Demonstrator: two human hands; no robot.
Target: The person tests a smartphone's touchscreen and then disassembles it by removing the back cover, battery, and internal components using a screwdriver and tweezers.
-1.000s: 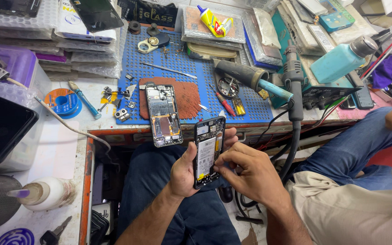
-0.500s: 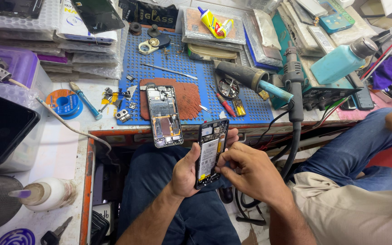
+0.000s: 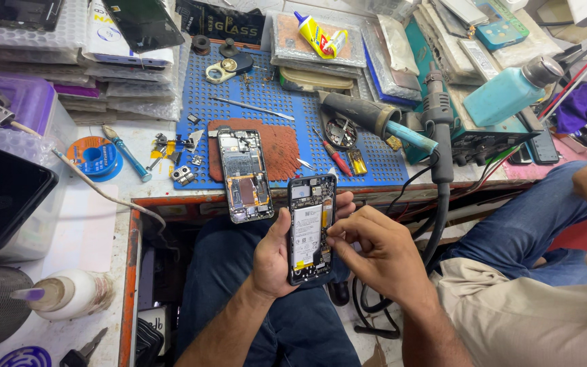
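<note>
The opened phone is still being gripped by the left hand; right hand fingertips are being pinched at its edge, barely shifted.

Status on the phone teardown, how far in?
Done: back cover is off the held phone, battery and boards exposed. In hand: left hand grips it, right hand pinches at its right edge beside the battery. Left: it is not closed up; a second opened phone lies on the mat.
</note>
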